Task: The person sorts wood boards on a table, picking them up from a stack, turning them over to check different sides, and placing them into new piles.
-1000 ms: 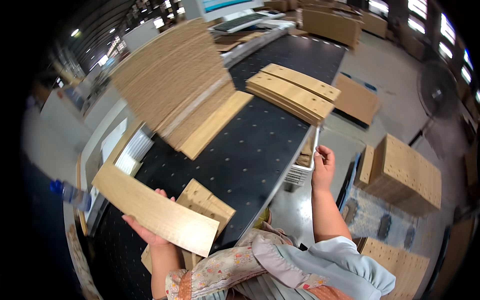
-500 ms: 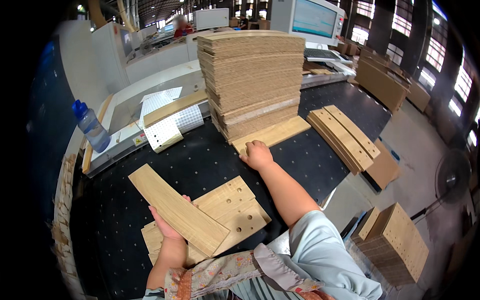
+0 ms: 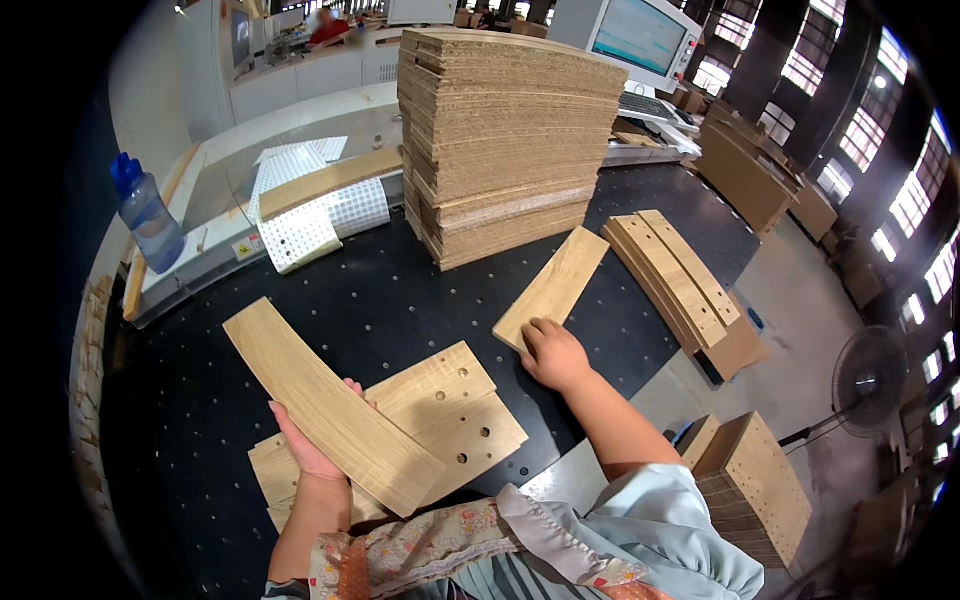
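My left hand (image 3: 312, 448) is wrapped round a long wood-grain board (image 3: 320, 395), thumb on one edge and fingertips showing at the other. Beneath that board lie several drilled boards (image 3: 485, 410) with round holes, flat on the black table. My right hand (image 3: 555, 357) grips the near end of a second wood-grain board (image 3: 562, 272), which slants away toward the far right. Behind it rises a tall stack of boards (image 3: 510, 140) with rough particleboard edges. The second board lies apart from the foot of that stack.
To the right, a low pile of drilled strips (image 3: 672, 275) sits on the black table (image 3: 390, 310). A blue-capped bottle (image 3: 152, 225) and perforated sheets (image 3: 300, 225) are at the left. Beyond stand a monitor (image 3: 642, 38) and keyboard; lower right, a board stack (image 3: 755, 490) and a fan (image 3: 868, 380).
My right hand has drawn the second board from the foot of the stack toward me and turned it. My left hand keeps its board over the drilled ones.
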`<state>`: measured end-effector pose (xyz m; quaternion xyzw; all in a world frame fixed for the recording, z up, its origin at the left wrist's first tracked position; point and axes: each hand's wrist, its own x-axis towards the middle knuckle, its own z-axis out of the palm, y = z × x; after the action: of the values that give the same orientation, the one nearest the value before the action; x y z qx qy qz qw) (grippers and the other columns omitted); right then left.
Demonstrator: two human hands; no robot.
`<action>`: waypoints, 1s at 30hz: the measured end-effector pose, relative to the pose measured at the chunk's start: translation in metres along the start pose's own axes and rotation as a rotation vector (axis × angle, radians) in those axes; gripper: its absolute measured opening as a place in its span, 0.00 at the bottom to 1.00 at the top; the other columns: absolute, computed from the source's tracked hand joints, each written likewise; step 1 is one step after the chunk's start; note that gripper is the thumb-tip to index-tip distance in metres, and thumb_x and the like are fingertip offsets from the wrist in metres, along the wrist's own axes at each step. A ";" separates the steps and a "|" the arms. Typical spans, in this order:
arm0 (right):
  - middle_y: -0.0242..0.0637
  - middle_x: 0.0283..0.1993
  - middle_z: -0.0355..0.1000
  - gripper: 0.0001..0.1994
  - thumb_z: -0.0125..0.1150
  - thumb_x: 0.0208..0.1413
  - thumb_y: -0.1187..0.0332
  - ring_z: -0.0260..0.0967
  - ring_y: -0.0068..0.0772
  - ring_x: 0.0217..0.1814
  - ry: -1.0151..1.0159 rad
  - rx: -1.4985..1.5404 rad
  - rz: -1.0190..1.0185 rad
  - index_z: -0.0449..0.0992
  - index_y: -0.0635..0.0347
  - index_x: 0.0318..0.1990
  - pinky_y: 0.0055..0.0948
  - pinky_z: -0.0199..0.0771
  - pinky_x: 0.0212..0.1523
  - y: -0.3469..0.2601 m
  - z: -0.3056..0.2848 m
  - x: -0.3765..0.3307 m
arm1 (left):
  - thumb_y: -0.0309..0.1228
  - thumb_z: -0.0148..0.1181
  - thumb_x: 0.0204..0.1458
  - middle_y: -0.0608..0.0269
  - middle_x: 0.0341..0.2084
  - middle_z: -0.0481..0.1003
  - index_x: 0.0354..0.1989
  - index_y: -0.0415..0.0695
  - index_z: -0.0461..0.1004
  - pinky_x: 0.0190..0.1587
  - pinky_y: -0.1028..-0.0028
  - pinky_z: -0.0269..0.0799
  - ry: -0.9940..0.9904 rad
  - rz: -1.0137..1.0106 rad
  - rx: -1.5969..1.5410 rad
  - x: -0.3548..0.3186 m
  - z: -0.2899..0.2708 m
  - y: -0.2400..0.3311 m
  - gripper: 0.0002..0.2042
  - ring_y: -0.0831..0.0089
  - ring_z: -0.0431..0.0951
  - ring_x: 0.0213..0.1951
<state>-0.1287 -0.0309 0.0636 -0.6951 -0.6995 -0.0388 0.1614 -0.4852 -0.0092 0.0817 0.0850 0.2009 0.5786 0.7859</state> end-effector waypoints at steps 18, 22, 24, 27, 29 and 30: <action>0.35 0.40 0.72 0.16 0.59 0.54 0.60 0.73 0.28 0.34 0.173 1.558 1.091 0.69 0.57 0.46 0.28 0.75 0.31 0.028 -0.002 -0.195 | 0.65 0.39 0.50 0.44 0.54 0.63 0.63 0.45 0.54 0.55 0.48 0.61 -0.021 0.000 0.039 0.010 -0.022 0.007 0.40 0.49 0.65 0.54; 0.36 0.42 0.73 0.13 0.57 0.54 0.67 0.74 0.29 0.38 0.360 1.868 0.848 0.69 0.61 0.46 0.26 0.79 0.35 0.019 -0.002 -0.197 | 0.64 0.37 0.52 0.43 0.56 0.61 0.64 0.47 0.52 0.57 0.47 0.59 0.002 0.058 0.083 0.001 -0.006 0.002 0.39 0.49 0.62 0.57; 0.36 0.42 0.73 0.14 0.57 0.54 0.69 0.74 0.28 0.39 0.403 1.890 0.786 0.68 0.65 0.46 0.26 0.79 0.36 0.012 -0.003 -0.209 | 0.64 0.36 0.51 0.43 0.55 0.61 0.64 0.47 0.52 0.57 0.47 0.60 -0.095 0.040 0.096 -0.001 -0.007 0.002 0.39 0.49 0.62 0.58; 0.37 0.42 0.73 0.16 0.58 0.53 0.70 0.74 0.29 0.39 0.341 1.886 0.607 0.68 0.65 0.48 0.26 0.79 0.35 -0.012 -0.012 -0.208 | 0.66 0.37 0.50 0.41 0.55 0.61 0.64 0.46 0.52 0.54 0.47 0.62 -0.470 0.037 0.158 0.009 -0.037 0.017 0.41 0.49 0.63 0.57; 0.40 0.43 0.73 0.18 0.58 0.53 0.71 0.74 0.30 0.39 0.263 1.972 0.438 0.67 0.67 0.50 0.27 0.80 0.35 -0.034 -0.020 -0.205 | 0.69 0.42 0.44 0.40 0.54 0.62 0.62 0.41 0.53 0.52 0.45 0.64 -0.281 -0.027 0.079 -0.008 -0.021 0.013 0.46 0.47 0.65 0.54; 0.42 0.42 0.73 0.18 0.58 0.52 0.71 0.74 0.33 0.39 0.267 1.986 0.409 0.66 0.67 0.50 0.29 0.80 0.35 -0.042 -0.025 -0.203 | 0.70 0.43 0.43 0.40 0.53 0.63 0.61 0.39 0.55 0.51 0.45 0.65 -0.330 -0.064 0.053 -0.012 -0.012 0.006 0.47 0.46 0.66 0.53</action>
<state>-0.1697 -0.2340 0.0375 -0.3437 -0.2601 0.5095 0.7447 -0.4983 -0.0202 0.0754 0.1932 0.0869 0.5261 0.8236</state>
